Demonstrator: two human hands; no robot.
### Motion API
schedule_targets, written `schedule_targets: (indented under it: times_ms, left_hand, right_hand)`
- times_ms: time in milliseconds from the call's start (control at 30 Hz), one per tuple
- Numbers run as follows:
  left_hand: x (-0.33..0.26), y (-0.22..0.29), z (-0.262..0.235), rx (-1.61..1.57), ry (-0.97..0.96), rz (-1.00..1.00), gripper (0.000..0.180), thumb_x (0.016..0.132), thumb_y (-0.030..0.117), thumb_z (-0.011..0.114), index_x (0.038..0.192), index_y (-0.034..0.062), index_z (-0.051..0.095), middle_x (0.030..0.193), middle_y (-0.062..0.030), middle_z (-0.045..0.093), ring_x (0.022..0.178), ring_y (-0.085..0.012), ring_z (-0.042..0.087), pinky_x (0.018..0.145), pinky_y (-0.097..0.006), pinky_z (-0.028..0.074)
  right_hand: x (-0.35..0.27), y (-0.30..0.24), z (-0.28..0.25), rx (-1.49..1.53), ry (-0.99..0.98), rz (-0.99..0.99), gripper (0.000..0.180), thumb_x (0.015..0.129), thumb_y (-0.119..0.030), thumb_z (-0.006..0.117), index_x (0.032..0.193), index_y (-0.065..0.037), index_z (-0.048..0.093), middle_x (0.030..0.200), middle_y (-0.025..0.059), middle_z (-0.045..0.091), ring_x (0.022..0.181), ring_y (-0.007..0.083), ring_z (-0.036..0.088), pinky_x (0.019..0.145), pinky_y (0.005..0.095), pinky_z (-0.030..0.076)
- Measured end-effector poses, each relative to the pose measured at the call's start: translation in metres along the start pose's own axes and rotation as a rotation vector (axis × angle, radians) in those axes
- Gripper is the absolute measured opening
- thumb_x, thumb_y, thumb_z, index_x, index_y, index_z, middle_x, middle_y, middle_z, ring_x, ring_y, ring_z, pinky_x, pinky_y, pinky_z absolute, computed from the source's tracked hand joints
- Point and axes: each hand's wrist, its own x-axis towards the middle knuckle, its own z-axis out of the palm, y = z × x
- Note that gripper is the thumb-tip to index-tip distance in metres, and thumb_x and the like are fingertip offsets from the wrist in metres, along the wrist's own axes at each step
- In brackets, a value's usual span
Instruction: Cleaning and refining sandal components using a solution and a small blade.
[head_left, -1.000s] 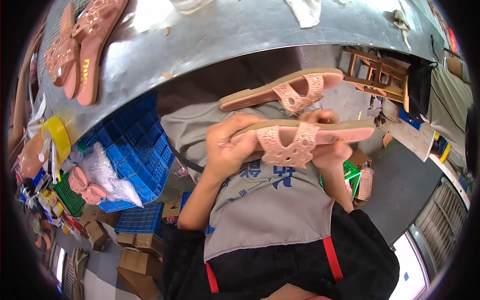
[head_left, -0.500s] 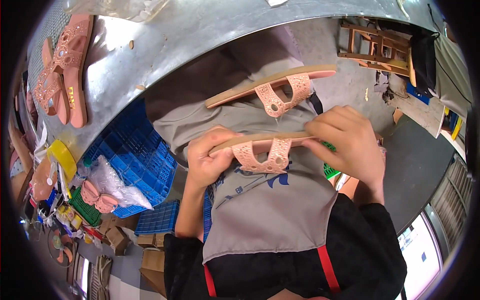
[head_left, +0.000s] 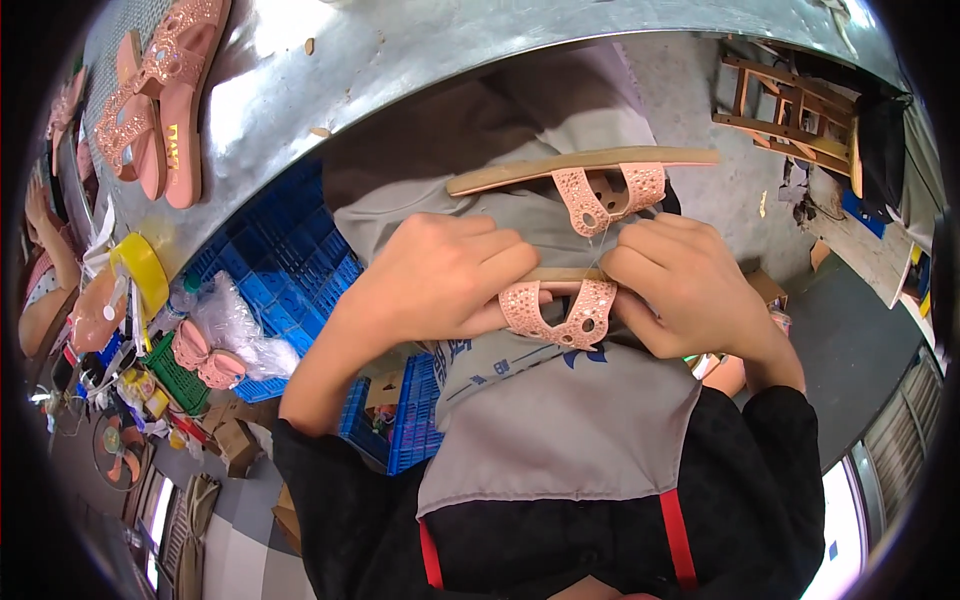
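Observation:
Above my lap, a pink sandal (head_left: 580, 320) with a rhinestone-dotted cutout strap is held sideways between both hands. My left hand (head_left: 440, 275) wraps one end of it, fingers curled beside the strap. My right hand (head_left: 685, 285) closes on the other end, thumb below and fingers above. A matching sandal (head_left: 600, 205) lies on its side across the grey apron (head_left: 560, 440) on my lap, just beyond. Thin clear threads seem to stretch between the two straps.
A metal table (head_left: 400, 95) curves across the front, with a pair of pink sandals (head_left: 180, 120) at its left. Blue crates (head_left: 260, 270) stand below it. Further left are a yellow tape roll (head_left: 142, 272) and a green basket (head_left: 178, 375). A wooden stool (head_left: 790, 110) stands far right.
My left hand has shifted from the sandal's left end toward its strap, its back now turned up. The right hand has closed in near the strap. The view has shifted slightly.

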Motion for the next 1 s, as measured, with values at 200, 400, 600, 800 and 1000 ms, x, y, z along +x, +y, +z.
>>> schedule_targets:
  times_ms: [200,400,600,800,1000]
  left_hand:
    - [-0.01,-0.004,0.011,-0.19,-0.08,-0.036,0.023,0.084,0.025,0.073,0.086,0.0039,0.066,0.067,-0.0085,0.056,0.061,-0.0275,0.058,0.054,-0.039,0.044]
    - [0.008,-0.012,-0.01,-0.338,-0.226,-0.233,0.019,0.085,0.017,0.07,0.093,0.0005,0.068,0.079,-0.0136,0.063,0.076,-0.0312,0.064,0.069,-0.038,0.051]
    - [0.035,-0.043,-0.011,-0.081,0.179,-0.076,0.032,0.083,0.003,0.066,0.114,0.0007,0.064,0.123,-0.0138,0.064,0.108,-0.034,0.064,0.093,-0.038,0.052]
    - [0.052,-0.038,0.024,-0.13,0.164,-0.158,0.041,0.081,0.014,0.073,0.119,0.0051,0.063,0.104,-0.0135,0.07,0.094,-0.0343,0.069,0.078,-0.039,0.056]
    - [0.035,-0.03,0.075,-0.781,0.376,-0.174,0.044,0.093,0.021,0.064,0.132,0.0025,0.058,0.116,-0.0197,0.069,0.105,-0.033,0.069,0.089,-0.041,0.056]
  right_hand:
    - [-0.015,-0.004,0.031,-0.018,0.164,0.032,0.02,0.075,-0.007,0.068,0.094,-0.005,0.062,0.079,0.0079,0.055,0.075,0.0259,0.061,0.065,0.0373,0.047]
    - [-0.024,0.007,0.039,-0.002,0.218,0.104,0.023,0.076,-0.005,0.068,0.099,-0.005,0.064,0.081,0.0081,0.057,0.073,0.0269,0.061,0.064,0.038,0.048]
    - [-0.033,0.025,0.03,0.274,0.163,0.203,0.026,0.08,-0.001,0.066,0.106,-0.002,0.064,0.087,0.0116,0.061,0.077,0.0311,0.062,0.069,0.0394,0.05]
    - [-0.045,0.028,0.027,0.644,0.326,0.241,0.024,0.082,0.005,0.061,0.105,0.002,0.066,0.092,0.0091,0.062,0.08,0.0203,0.061,0.068,0.0337,0.049]
    - [-0.029,-0.022,0.043,1.037,0.608,0.224,0.027,0.1,-0.003,0.056,0.127,-0.001,0.054,0.124,0.0047,0.056,0.115,0.0123,0.055,0.101,0.03,0.042]
